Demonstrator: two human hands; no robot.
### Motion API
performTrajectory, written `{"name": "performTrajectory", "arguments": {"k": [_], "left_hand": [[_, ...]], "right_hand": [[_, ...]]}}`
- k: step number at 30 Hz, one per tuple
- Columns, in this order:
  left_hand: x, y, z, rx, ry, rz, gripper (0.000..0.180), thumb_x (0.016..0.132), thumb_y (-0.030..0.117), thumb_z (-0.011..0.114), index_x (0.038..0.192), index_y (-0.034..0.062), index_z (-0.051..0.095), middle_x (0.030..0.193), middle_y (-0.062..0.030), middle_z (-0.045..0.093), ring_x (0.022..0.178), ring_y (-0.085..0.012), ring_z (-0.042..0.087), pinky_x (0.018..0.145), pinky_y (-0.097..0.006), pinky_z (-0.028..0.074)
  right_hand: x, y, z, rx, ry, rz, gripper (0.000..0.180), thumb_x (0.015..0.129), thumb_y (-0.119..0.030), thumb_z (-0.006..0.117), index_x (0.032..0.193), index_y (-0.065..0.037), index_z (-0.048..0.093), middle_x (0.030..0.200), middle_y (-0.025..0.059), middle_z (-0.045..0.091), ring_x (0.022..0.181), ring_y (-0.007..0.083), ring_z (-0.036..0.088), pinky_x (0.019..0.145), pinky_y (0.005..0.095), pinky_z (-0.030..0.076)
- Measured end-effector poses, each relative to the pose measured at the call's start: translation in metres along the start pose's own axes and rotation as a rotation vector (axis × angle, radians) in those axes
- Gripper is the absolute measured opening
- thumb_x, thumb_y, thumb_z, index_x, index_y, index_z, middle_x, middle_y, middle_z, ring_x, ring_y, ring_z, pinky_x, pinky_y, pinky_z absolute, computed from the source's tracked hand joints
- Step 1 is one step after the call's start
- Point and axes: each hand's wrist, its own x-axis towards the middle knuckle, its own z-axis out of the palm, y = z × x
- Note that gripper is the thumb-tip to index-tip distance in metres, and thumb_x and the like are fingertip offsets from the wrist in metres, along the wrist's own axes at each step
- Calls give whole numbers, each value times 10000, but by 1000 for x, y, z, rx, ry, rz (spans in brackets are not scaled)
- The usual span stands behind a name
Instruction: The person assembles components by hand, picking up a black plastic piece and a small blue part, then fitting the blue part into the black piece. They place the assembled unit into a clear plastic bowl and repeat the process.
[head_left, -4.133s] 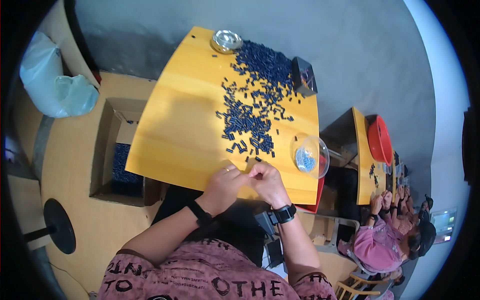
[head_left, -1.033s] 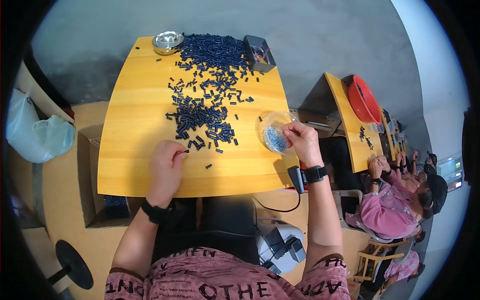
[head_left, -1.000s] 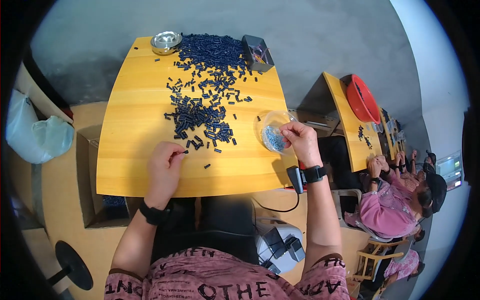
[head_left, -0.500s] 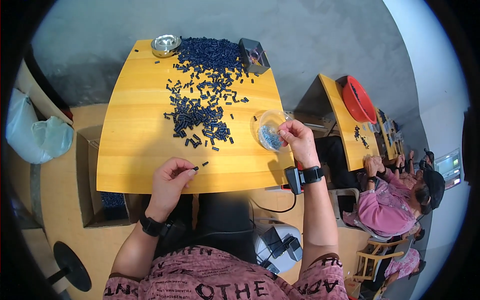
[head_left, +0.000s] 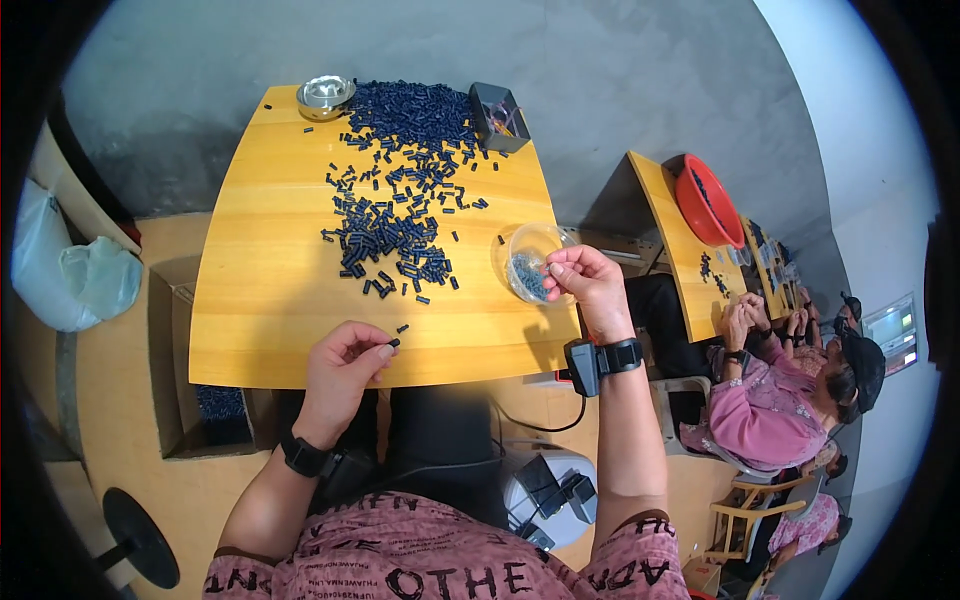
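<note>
My left hand point(head_left: 343, 368) sits at the near edge of the yellow wooden table point(head_left: 260, 290), its fingertips pinched on one small dark blue piece point(head_left: 393, 343); another loose piece point(head_left: 402, 328) lies just beyond it. My right hand point(head_left: 588, 284) hovers by the rim of a clear plastic bowl point(head_left: 527, 262) that holds small blue parts, fingers curled together; whether it holds anything I cannot tell. A big scatter of dark blue pieces point(head_left: 395, 210) covers the table's middle and far side.
A metal dish point(head_left: 325, 94) and a grey box point(head_left: 497, 103) stand at the far edge. A cardboard box point(head_left: 205, 415) sits on the floor at left, white bags point(head_left: 70, 275) further left. A second table with a red bowl point(head_left: 706, 200) and other seated people point(head_left: 790, 395) are at right.
My left hand drew back from the pile to the near edge with one piece pinched. My right hand went from resting on the bowl to hovering at its rim.
</note>
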Motion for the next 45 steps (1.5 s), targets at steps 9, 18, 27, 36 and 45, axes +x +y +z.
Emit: {"name": "performTrajectory", "arguments": {"k": [9, 18, 27, 36, 45], "left_hand": [[2, -7, -4, 0, -3, -3, 68, 901, 44, 637, 966, 26, 629, 844, -26, 660, 689, -63, 564, 611, -206, 463], [3, -12, -7, 13, -26, -1, 84, 895, 24, 645, 977, 17, 630, 832, -21, 649, 700, -72, 577, 627, -206, 485], [1, -10, -7, 3, -31, -14, 90, 894, 41, 655, 981, 20, 637, 813, -10, 637, 710, -67, 581, 637, -207, 490], [-1, -5, -13, -110, -33, 2, 113, 889, 6, 635, 1000, 17, 615, 861, -62, 656, 711, -115, 596, 672, -230, 501], [-16, 13, 6, -217, -163, -38, 157, 909, 1, 617, 1066, 2, 627, 905, -88, 672, 740, -122, 611, 694, -243, 510]], "right_hand": [[23, -2, -2, -951, 61, -197, 86, 787, -69, 741, 842, -4, 726, 680, 102, 673, 615, 163, 623, 613, 295, 493], [60, 37, -7, -1427, 47, -329, 67, 766, -103, 681, 783, -57, 725, 753, 169, 677, 729, 335, 667, 702, 410, 536], [59, 40, -2, -1561, 50, -252, 88, 790, -128, 658, 812, -70, 720, 752, 168, 677, 723, 345, 664, 704, 429, 534], [-2, -16, 24, -391, 116, -9, 43, 862, -40, 663, 878, -1, 654, 705, -10, 621, 605, 33, 552, 516, 207, 422], [-73, -14, 87, -166, -217, 63, 171, 957, -22, 555, 1092, -11, 659, 832, -10, 595, 718, 58, 535, 616, 193, 441]]}}
